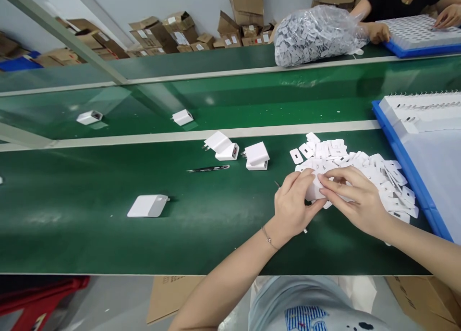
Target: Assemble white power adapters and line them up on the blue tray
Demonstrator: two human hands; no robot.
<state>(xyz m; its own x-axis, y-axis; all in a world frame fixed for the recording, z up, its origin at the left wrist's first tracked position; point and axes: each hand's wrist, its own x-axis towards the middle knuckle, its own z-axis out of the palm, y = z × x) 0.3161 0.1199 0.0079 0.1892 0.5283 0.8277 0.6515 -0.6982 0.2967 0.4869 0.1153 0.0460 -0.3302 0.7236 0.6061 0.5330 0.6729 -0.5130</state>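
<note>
My left hand [292, 203] is closed around a white charger plug [312, 190] above the bench. My right hand [355, 199] meets it from the other side, thumb and fingers pinched against its end; whether a small plate is under those fingertips is hidden. Right behind and beside both hands spreads a heap of small white plates [370, 170], many with a slot. Part of a thin metal tool [305, 230] shows below my left hand. More white charger plugs [256, 154] lie stacked in pairs to the left, near black tweezers [209, 168].
A single charger plug [146, 206] lies further left; two more [182, 117] sit on the belt beyond the pale rail. At right stands a blue tray [406, 163] with white blocks. Across, a co-worker's hand [378, 32] is beside a bag of white plates [313, 38].
</note>
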